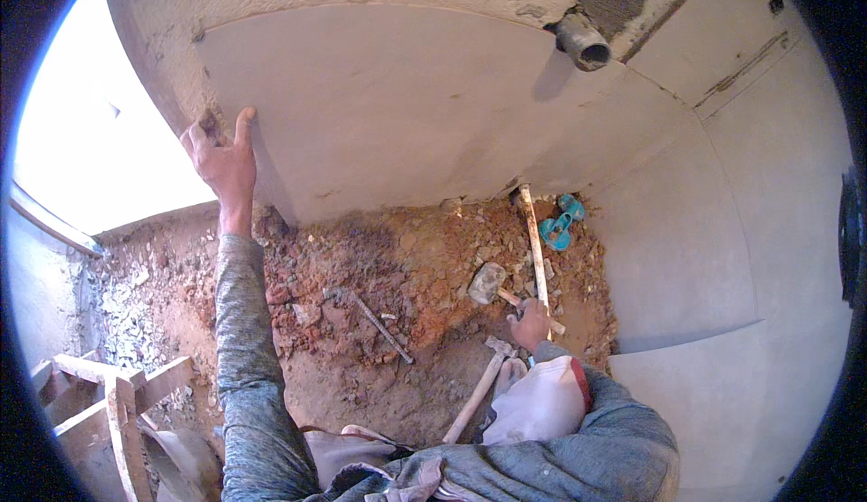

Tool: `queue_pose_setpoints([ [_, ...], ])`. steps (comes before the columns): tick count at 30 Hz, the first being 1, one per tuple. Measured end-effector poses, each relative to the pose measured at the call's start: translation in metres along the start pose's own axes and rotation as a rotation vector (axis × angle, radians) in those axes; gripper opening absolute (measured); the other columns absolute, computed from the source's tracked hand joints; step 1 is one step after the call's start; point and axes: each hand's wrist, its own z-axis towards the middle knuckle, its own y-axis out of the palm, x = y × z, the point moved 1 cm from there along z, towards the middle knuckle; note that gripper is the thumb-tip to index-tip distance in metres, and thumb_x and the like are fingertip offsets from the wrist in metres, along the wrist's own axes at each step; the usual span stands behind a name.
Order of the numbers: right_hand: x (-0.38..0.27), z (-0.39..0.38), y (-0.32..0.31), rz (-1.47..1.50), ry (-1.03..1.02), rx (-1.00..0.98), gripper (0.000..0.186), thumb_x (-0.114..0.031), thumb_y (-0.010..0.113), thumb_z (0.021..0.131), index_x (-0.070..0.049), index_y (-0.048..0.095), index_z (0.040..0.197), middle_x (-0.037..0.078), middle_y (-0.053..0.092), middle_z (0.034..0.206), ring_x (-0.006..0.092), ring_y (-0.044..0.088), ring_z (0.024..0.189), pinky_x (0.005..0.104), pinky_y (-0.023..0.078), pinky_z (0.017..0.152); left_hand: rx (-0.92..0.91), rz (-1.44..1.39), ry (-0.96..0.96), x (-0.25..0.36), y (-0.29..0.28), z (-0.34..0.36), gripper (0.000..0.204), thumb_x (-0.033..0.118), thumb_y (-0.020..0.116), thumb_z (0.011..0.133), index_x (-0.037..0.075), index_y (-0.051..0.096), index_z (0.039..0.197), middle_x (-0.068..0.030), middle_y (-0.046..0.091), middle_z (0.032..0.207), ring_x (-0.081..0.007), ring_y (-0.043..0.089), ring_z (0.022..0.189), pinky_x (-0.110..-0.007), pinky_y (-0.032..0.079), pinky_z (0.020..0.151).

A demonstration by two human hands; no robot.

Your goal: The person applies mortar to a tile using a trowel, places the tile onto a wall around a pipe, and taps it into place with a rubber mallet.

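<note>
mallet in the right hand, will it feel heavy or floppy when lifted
The mallet is probably top-heavy: a thick head on a slim handle. Gripped by that handle in the right hand, its head may dip. The straight handle suggests little flex.

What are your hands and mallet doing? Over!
Left hand spread at left edge of the grey panel. Right hand gripping the mallet. Pale pole close by that hand.

a metal rod lies on soil, left of mallet and hammer.
</note>
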Motion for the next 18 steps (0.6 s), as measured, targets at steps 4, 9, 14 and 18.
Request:
queue_pose_setpoints([
  [4,0.006,0.010,-0.013,0.005,0.018,0.048,0.046,-0.024,0.075,0.073,-0.004,0.054,0.108,0.019,0.054,0.102,0.0378,0.054,0.098,0.0471,0.044,0.085,-0.007,0.023,-0.012,0.009,0.001,-0.005,0.059,0.037,0.082,0.075,-0.005,0.061,0.110,-0.0155,0.055,0.108,-0.0289,0.057,0.099,-0.040,0.048,0.087],
  [9,0.044,0.026,0.011,0.000,-0.136,-0.194,0.032,-0.032,0.068,0.080,-0.006,0.058,0.096,0.018,0.066,0.085,0.0392,0.063,0.081,0.0507,0.049,0.072,0.001,-0.034,0.008,0.007,0.015,-0.010,0.055,0.034,0.081,0.076,-0.009,0.059,0.103,-0.0167,0.053,0.107,-0.0285,0.057,0.094,-0.039,0.050,0.078],
  [14,0.028,0.028,-0.007,0.270,0.024,-0.250,0.033,-0.034,0.066,0.083,-0.003,0.059,0.091,0.020,0.064,0.080,0.0390,0.063,0.079,0.0480,0.049,0.071,-0.006,0.023,-0.047,0.015,0.000,-0.009,0.057,0.036,0.082,0.075,-0.008,0.060,0.104,-0.0153,0.054,0.105,-0.0271,0.058,0.093,-0.038,0.050,0.077],
  [18,0.025,0.028,-0.033,0.367,0.105,-0.224,0.033,-0.033,0.066,0.084,-0.001,0.061,0.090,0.021,0.063,0.078,0.0383,0.061,0.072,0.0438,0.048,0.066,-0.053,-0.027,-0.107,0.027,0.002,-0.014,0.056,0.037,0.082,0.075,-0.007,0.062,0.103,-0.0137,0.056,0.104,-0.0248,0.059,0.096,-0.036,0.051,0.079],
])
